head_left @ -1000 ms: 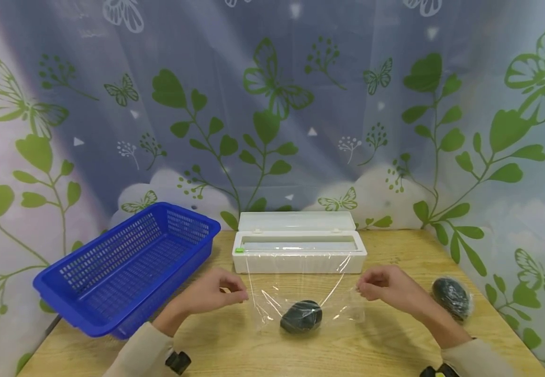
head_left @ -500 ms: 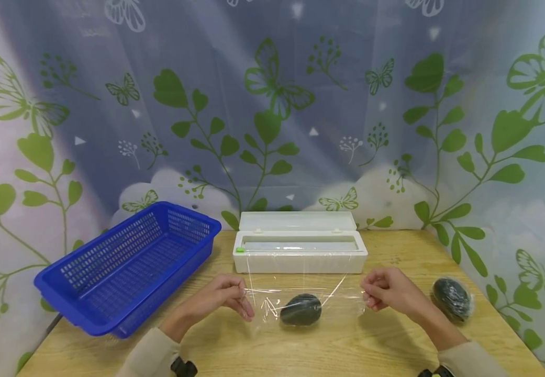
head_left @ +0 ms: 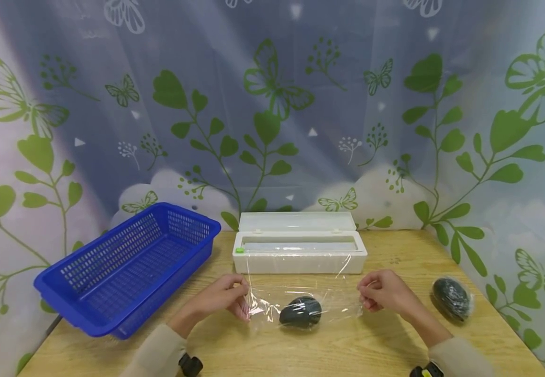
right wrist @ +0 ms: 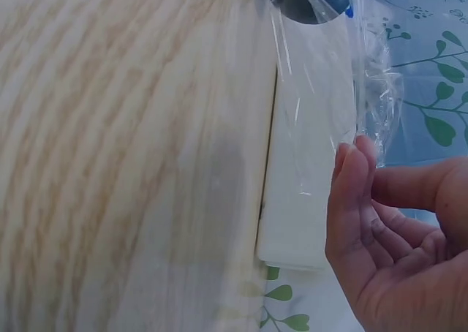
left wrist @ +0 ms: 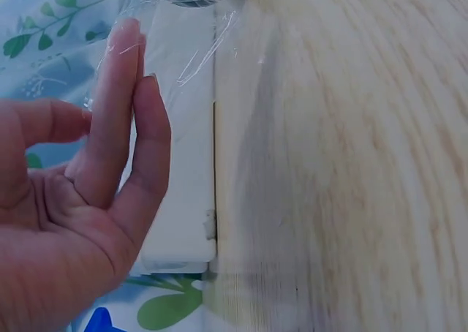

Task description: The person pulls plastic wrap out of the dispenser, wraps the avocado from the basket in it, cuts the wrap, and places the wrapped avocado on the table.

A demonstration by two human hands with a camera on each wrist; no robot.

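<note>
From here the left hand (head_left: pixel 231 296) and right hand (head_left: pixel 381 291), well apart, each pinch the clear wrap (head_left: pixel 265 308), the dark lump (head_left: pixel 300 312) between them on the table (head_left: pixel 338 353), and an uneven tug might pucker or tear that wrap.

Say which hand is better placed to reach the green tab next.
Probably the left hand: the green tab sits at its end of the white box; the right hand is farther.

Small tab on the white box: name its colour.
The tab is bright green, showing best in the head view.
</note>
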